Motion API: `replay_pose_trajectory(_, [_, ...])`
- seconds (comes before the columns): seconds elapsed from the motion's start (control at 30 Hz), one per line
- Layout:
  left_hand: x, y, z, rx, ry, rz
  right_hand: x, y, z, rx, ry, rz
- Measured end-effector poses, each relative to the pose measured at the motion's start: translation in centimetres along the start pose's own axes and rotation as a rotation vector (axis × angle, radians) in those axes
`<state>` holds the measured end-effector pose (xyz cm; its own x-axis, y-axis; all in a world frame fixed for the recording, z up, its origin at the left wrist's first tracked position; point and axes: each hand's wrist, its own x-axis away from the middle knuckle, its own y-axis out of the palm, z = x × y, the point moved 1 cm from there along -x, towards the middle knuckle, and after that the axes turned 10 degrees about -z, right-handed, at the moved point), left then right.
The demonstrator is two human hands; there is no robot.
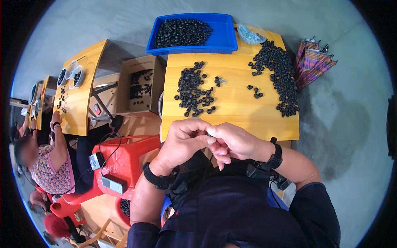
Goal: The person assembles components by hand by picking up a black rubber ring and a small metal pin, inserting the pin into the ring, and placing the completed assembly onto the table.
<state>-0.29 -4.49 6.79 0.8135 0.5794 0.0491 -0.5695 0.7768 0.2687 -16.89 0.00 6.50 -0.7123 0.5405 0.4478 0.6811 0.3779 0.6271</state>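
Note:
My left hand and my right hand meet just past the near edge of the yellow table. Pinched between their fingertips is a small dark part, mostly covered by the fingers, so its exact kind does not show. Beyond my left hand lies a loose pile of small black rings. A few rings sit beside some tiny clear or silvery pieces. On the right side spreads a larger heap of the same black rings, with several strays apart from it.
At the table's far edge stand a blue tray of black rings and a clear bowl of small pale-blue pieces. A plaid umbrella is at the right. Leftward are a cardboard box, a red stool with devices, and a co-worker at another table.

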Motion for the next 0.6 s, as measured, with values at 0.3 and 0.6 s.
replay_pose_trajectory(0.3, [0.2, 0.9, 0.8, -0.222, 0.107, 0.078, 1.0, 0.8, -0.1, -0.067, -0.207, -0.079])
replay_pose_trajectory(0.6, [-0.4, 1.7, 1.2, -0.343, 0.131, 0.023, 1.7, 0.3, 1.1, 0.170, -0.323, 0.010])
